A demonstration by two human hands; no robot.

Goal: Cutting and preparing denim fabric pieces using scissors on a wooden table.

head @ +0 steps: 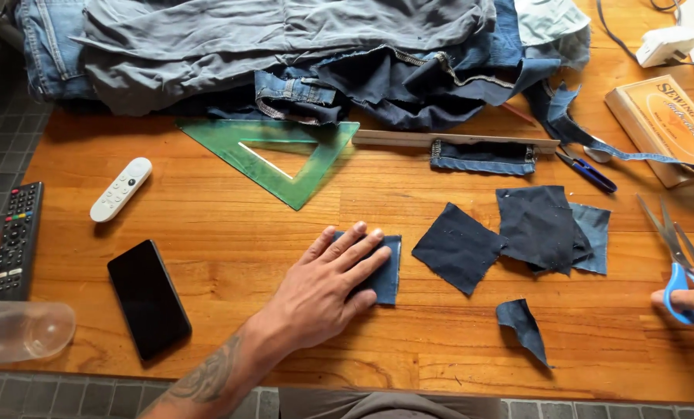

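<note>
Denim square (386,268), dark blue, lay on the wooden table (230,240) under my left hand (327,287), palm flat, fingers spread and pressing it down. My right hand (692,295) sat at the table's right edge, fingers curled through the blue handles of the scissors (673,256), blades apart and pointing away. Step looked like flattening a cut patch; trimming would need the scissors brought across. Between them lay more cut patches (459,247), a stacked pair (549,229) and a small scrap (524,322). Green set square (285,159), wooden ruler (456,140) and piled jeans (285,54) sat behind; phone (148,299), white remote (120,188) and black remote (17,240) well apart on the left.
</note>
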